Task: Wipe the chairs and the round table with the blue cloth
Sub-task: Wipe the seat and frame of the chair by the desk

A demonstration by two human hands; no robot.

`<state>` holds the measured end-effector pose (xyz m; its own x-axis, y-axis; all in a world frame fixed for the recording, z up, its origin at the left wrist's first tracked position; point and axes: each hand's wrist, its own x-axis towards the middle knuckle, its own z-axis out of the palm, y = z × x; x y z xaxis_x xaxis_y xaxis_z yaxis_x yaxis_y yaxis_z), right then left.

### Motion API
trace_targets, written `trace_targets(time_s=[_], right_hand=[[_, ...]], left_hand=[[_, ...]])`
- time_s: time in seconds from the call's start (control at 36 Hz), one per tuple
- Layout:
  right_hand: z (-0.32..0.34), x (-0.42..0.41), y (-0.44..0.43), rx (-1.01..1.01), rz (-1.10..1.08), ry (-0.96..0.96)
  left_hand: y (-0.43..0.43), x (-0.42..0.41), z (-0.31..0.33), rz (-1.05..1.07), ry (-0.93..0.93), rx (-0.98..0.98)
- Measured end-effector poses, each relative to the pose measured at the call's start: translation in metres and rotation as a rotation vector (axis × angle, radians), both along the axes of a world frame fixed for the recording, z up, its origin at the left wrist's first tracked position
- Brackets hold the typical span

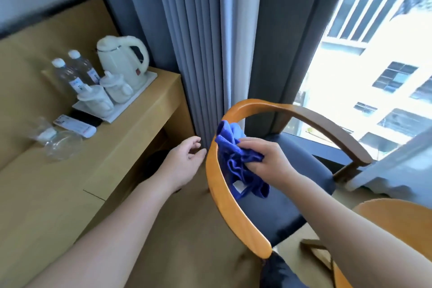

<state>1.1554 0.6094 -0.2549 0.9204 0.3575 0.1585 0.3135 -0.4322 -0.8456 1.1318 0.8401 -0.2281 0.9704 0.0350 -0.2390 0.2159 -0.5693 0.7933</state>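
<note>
Chair: curved orange wooden rail (215, 170) wraps round a dark blue seat (292, 159); it stands right of the desk (117, 147), with the grey curtain (198, 42) and the window (374, 65) on its far side.
Wooden top: a curved orange edge (392, 222) at near right, under my right forearm; I cannot tell whether it is the round table.
Kettle: white (121, 61), at the far end of the desk on a white tray (149, 77).
Cloth: blue (233, 159), bunched up, lying against the inner side of the chair rail at its left bend, loose end with a white tag hanging over the seat.
Right hand: mine (264, 159), fingers curled tight round the cloth, holding it to the rail.
Left hand: mine (184, 161), holding nothing, fingers slack and slightly bent, just left of the rail; I cannot tell if the fingertips touch it.
Bottles: two clear ones with white caps (70, 72), left of the kettle.
Cups: two white lidded ones (105, 96), on the tray, nearer than the kettle.
</note>
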Motion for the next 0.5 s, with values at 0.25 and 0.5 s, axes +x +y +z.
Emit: trace_targets(time_s=[0.25, 0.5], right_hand=[[0.051, -0.091, -0.044, 0.340, -0.153, -0.078], [0.056, -0.190, -0.139, 0.901, -0.538, 0.342]], left_hand=[[-0.087, -0.038, 0.045, -0.224, 0.136, -0.463], [-0.148, -0.097, 0.052, -0.392, 0.100, -0.561]])
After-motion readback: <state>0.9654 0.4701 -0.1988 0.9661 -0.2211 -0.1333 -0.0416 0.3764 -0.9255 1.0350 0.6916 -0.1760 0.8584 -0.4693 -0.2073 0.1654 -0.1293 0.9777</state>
